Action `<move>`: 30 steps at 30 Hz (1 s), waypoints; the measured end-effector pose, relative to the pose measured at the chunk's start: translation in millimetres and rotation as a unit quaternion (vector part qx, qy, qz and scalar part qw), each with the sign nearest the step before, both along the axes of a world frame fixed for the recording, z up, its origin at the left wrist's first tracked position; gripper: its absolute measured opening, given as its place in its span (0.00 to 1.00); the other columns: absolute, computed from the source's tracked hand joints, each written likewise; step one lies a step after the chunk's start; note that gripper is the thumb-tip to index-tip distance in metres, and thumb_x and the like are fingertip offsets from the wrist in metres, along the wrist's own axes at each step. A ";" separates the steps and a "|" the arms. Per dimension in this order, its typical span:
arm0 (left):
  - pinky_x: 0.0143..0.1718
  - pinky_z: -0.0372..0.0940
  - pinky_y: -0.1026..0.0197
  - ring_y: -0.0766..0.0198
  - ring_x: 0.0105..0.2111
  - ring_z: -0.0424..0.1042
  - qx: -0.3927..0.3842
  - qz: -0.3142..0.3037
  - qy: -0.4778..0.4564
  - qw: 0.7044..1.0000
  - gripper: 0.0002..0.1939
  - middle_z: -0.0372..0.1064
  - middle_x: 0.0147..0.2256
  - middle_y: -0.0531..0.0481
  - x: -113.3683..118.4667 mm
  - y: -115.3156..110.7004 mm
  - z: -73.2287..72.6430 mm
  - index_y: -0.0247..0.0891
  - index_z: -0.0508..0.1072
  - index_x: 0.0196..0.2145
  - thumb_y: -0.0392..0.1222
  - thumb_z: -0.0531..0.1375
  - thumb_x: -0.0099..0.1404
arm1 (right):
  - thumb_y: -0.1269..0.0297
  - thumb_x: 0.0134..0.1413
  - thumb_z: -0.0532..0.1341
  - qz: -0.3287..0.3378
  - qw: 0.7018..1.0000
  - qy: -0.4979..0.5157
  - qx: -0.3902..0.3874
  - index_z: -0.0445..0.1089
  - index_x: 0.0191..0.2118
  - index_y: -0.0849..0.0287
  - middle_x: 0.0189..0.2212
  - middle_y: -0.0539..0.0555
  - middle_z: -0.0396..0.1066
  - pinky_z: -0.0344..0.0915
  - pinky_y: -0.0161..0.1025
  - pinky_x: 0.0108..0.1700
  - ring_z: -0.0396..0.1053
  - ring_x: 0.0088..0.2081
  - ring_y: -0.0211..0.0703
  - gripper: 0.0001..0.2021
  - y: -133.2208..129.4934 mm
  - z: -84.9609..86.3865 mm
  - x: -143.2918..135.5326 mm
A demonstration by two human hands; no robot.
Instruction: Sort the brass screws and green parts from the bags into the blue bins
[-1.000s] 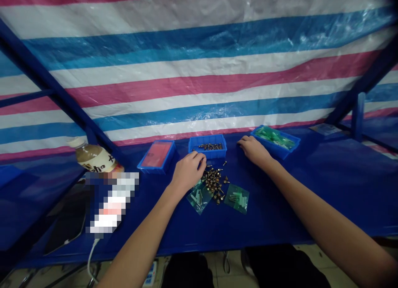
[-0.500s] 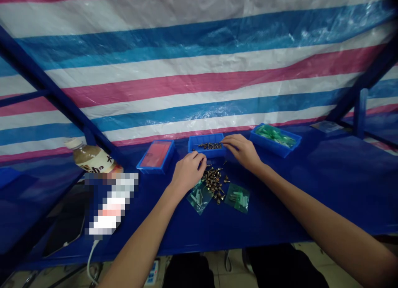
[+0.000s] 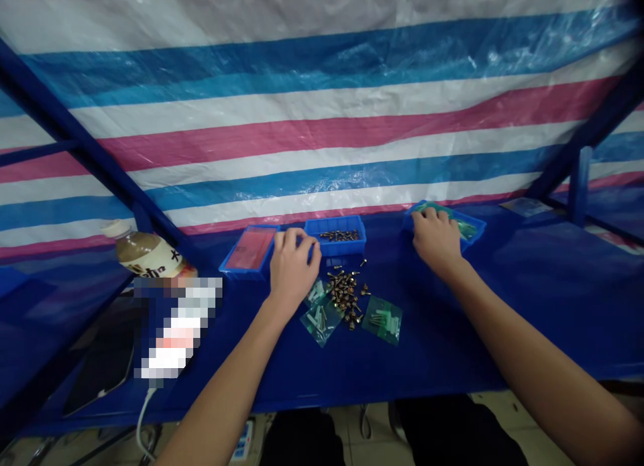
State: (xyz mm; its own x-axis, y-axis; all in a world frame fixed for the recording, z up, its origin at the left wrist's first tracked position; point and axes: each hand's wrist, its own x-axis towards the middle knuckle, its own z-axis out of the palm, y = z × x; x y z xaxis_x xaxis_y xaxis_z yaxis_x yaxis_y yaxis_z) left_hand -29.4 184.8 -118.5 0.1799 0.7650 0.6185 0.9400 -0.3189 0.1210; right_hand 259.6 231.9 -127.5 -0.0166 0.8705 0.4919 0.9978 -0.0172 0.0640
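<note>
My left hand (image 3: pixel 293 266) hovers between the tray of pink-red packets (image 3: pixel 251 248) and the middle blue tray (image 3: pixel 342 247). Its fingers curl, and their tips and anything in them are hidden. Over the right blue tray (image 3: pixel 475 239) is my right hand (image 3: pixel 437 240), fingers apart and bent down onto green plastic bags (image 3: pixel 465 226), tips out of sight. Small dark screws (image 3: pixel 339 236) lie in the middle tray. In front of it is a loose pile of brass-coloured screws (image 3: pixel 343 293). Clear green-tinted bags of plugs and screws (image 3: pixel 322 320) (image 3: pixel 383 320) flank the pile.
On the left stand a drink bottle (image 3: pixel 151 255) and a blurred-out object with a white cable (image 3: pixel 142 419), near a dark flat device (image 3: pixel 103 369). A striped plastic sheet (image 3: pixel 322 137) rises behind the blue table (image 3: pixel 443 359). Blue frame bars (image 3: pixel 75 144) slope at both sides.
My right hand has moved from the middle tray's right edge to the tray of green bags. My left hand has shifted left and off the middle tray, uncovering another small bag by the pile.
</note>
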 end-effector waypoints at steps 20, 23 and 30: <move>0.41 0.67 0.51 0.48 0.43 0.71 -0.120 0.142 0.110 0.976 0.11 0.72 0.44 0.40 -47.2 16.4 7.8 0.39 0.71 0.38 0.34 0.56 0.57 | 0.67 0.64 0.51 0.168 0.983 -0.005 -0.072 0.67 0.43 0.59 0.43 0.60 0.70 0.58 0.39 0.31 0.65 0.46 0.52 0.09 -20.2 9.2 -45.0; 0.39 0.68 0.53 0.49 0.43 0.72 -0.119 0.104 0.105 0.982 0.09 0.72 0.44 0.43 -45.0 16.3 6.8 0.41 0.69 0.37 0.35 0.57 0.56 | 0.65 0.64 0.52 0.174 0.982 -0.007 -0.070 0.67 0.43 0.59 0.43 0.59 0.70 0.58 0.39 0.32 0.65 0.46 0.52 0.09 -19.6 7.9 -43.4; 0.41 0.68 0.52 0.49 0.49 0.70 -0.110 0.068 0.101 0.986 0.09 0.72 0.47 0.44 -47.8 19.3 1.8 0.43 0.69 0.37 0.48 0.58 0.62 | 0.63 0.65 0.52 0.177 0.982 0.006 -0.071 0.69 0.44 0.58 0.44 0.58 0.71 0.58 0.39 0.32 0.66 0.45 0.51 0.10 -20.3 8.9 -41.4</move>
State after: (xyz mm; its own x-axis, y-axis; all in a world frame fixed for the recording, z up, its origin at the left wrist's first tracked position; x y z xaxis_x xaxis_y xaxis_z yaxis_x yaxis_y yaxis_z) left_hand -77.2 204.1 -116.7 0.1687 0.9025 0.3963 0.9843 -0.1753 -0.0199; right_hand 218.3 211.6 -118.6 -0.3255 0.8712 0.3676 0.9404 0.3388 0.0296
